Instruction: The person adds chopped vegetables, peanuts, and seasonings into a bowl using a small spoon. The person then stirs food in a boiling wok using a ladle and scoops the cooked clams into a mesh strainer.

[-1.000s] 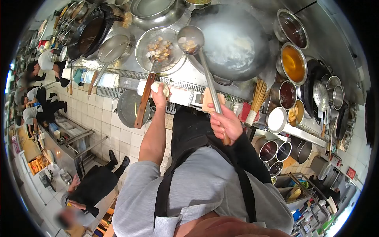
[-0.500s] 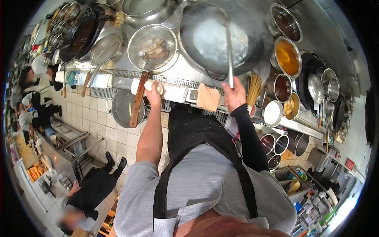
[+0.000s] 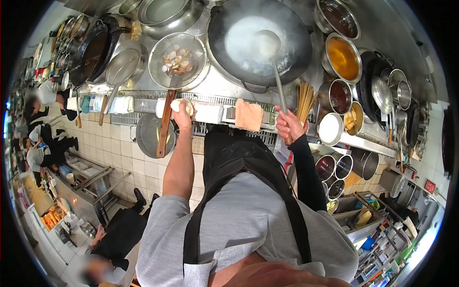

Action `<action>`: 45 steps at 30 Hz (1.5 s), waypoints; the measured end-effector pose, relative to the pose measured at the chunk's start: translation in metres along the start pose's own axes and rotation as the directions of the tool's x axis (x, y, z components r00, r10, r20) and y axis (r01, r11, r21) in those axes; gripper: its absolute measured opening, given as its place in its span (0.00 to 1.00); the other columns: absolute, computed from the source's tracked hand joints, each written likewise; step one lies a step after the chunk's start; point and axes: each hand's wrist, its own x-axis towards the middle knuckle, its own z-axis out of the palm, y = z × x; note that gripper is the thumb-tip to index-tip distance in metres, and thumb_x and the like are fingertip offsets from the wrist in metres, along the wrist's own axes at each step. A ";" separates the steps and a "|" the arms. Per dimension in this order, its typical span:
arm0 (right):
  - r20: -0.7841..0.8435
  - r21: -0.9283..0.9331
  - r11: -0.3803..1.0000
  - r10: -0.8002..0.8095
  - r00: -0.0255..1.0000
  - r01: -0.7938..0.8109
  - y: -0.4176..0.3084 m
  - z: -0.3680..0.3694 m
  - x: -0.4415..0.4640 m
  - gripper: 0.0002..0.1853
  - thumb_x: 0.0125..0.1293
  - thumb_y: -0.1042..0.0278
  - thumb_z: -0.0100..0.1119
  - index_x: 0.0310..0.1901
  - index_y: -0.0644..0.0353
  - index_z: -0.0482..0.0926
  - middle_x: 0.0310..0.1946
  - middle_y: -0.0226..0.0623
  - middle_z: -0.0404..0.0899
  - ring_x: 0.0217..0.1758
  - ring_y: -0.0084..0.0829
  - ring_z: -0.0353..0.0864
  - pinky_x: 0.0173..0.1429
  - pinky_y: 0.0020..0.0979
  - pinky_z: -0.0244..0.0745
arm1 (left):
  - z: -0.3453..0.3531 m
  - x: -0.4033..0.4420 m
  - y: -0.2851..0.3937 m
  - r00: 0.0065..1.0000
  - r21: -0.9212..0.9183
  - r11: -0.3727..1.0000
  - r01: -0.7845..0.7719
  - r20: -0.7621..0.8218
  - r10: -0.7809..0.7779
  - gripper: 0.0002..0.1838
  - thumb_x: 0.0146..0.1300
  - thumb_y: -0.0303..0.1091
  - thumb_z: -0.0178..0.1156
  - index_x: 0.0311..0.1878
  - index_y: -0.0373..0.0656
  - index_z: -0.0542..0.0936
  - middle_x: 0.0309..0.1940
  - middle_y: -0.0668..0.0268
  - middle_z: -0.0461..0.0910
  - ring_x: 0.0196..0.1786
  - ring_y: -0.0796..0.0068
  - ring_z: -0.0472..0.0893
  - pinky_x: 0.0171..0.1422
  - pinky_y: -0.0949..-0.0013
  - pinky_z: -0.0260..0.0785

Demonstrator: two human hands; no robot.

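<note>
My right hand [image 3: 290,125] is wrapped round the handle of a long metal ladle [image 3: 278,86], whose bowl is in the pale, steaming liquid of a large dark wok [image 3: 217,45]. My left hand [image 3: 182,117] is closed on a whitish cloth [image 3: 185,107], beside the wooden handle [image 3: 166,122] of a mesh strainer. That strainer holds several clams [image 3: 176,60] and rests on the steel stove left of the wok. Between my hands a folded orange cloth [image 3: 248,115] lies on the stove's front edge.
Right of the wok stand bowls of orange liquid [image 3: 343,58] and dark sauce [image 3: 340,95], a white container [image 3: 331,129] and a bamboo brush [image 3: 306,101]. Another strainer [image 3: 123,67] and dark pans [image 3: 93,55] are at left. A person in black [image 3: 119,232] is at lower left.
The ladle, which held clams over the strainer side a second ago, has moved right into the wok. My right hand has moved right with it. The view has shifted slightly.
</note>
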 end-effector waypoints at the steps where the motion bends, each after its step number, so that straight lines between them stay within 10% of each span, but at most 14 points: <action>1: -0.011 -0.049 0.999 -0.007 1.000 0.007 0.004 0.004 -0.002 0.18 0.84 0.63 0.55 0.70 0.50 0.71 0.28 0.23 0.64 0.19 0.14 0.61 0.19 0.22 0.59 | -0.001 0.003 -0.004 1.000 -0.016 1.000 -0.024 -0.004 0.024 0.17 0.73 0.43 0.63 0.50 0.36 0.78 0.30 0.58 0.86 0.21 0.66 0.84 0.18 0.68 0.70; 34: -0.111 -0.410 0.910 0.009 0.994 -0.054 0.002 0.008 -0.055 0.22 0.81 0.69 0.57 0.73 0.56 0.69 0.28 0.25 0.67 0.16 0.15 0.61 0.18 0.22 0.61 | 0.000 -0.001 0.000 1.000 0.040 0.999 0.012 -0.008 -0.011 0.19 0.73 0.48 0.61 0.52 0.40 0.79 0.32 0.60 0.88 0.23 0.70 0.86 0.19 0.72 0.66; 39: -0.032 -0.952 0.293 -0.391 0.920 0.091 0.001 -0.022 -0.029 0.30 0.72 0.64 0.67 0.72 0.65 0.72 0.46 0.45 0.86 0.47 0.44 0.86 0.61 0.38 0.80 | 0.001 -0.003 0.001 1.000 0.036 0.999 0.014 -0.005 -0.014 0.19 0.73 0.48 0.61 0.52 0.40 0.78 0.32 0.61 0.87 0.24 0.70 0.86 0.19 0.72 0.65; 45: -0.010 -0.945 0.295 -0.451 0.892 0.138 0.007 -0.039 -0.010 0.28 0.72 0.66 0.67 0.70 0.65 0.74 0.40 0.44 0.86 0.42 0.41 0.86 0.55 0.37 0.80 | 0.001 -0.002 0.000 1.000 0.024 1.000 0.005 -0.006 -0.005 0.18 0.73 0.47 0.62 0.52 0.40 0.79 0.32 0.60 0.87 0.24 0.69 0.86 0.19 0.72 0.65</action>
